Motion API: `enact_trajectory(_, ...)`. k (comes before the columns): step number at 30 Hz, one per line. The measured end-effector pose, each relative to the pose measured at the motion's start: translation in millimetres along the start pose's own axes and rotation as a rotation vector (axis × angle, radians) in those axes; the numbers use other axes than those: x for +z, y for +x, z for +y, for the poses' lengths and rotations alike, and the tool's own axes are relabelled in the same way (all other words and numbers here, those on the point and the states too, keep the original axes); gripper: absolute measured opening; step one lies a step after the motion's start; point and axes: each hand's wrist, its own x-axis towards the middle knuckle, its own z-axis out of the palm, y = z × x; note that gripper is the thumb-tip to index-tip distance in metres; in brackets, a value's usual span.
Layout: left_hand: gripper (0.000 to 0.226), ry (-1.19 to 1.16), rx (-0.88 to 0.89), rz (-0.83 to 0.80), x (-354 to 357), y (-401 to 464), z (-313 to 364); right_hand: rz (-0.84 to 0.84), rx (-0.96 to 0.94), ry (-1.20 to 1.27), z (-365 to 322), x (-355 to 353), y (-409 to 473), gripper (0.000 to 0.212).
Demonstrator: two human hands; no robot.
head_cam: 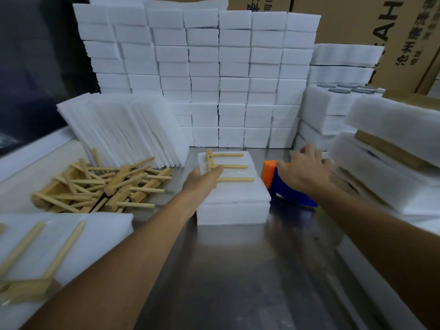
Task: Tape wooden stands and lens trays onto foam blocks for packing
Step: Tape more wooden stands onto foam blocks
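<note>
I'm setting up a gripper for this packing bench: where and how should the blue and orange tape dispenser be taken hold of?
Grip the tape dispenser by its blue handle, coming from above and the near right. It lies flat on the metal table with the handle angled toward the person and the orange head pointing away, beside the foam block. The right hand partly hides its far end.

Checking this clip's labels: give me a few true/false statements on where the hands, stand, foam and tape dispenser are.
1. The left hand rests on the wooden stand atop the foam block. True.
2. The stand has five dowels. False: three show.
3. The right hand is by the tape dispenser. True.
4. The tape dispenser is green. False: orange and blue.
5. The loose stands are piled right of the block. False: left.
</note>
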Motion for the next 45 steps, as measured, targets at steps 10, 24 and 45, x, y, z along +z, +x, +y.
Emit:
enact_trajectory(10, 0.049, -0.171, -0.065, -0.030, 0, 10, -8, -0.256, -0.103, 0.934, -69, 19, -38, 0.013)
enact_trajectory(24, 0.093, -0.273, -0.116, -0.076, -1, -10, -7, -0.579, 0.238, 1.198, -47, 33, -34, 0.030)
enact_trajectory(45, 0.039, -0.322, -0.165, 0.220, -3, -45, 6, -0.611, 0.383, 1.509, -51, 18, -56, 0.021)
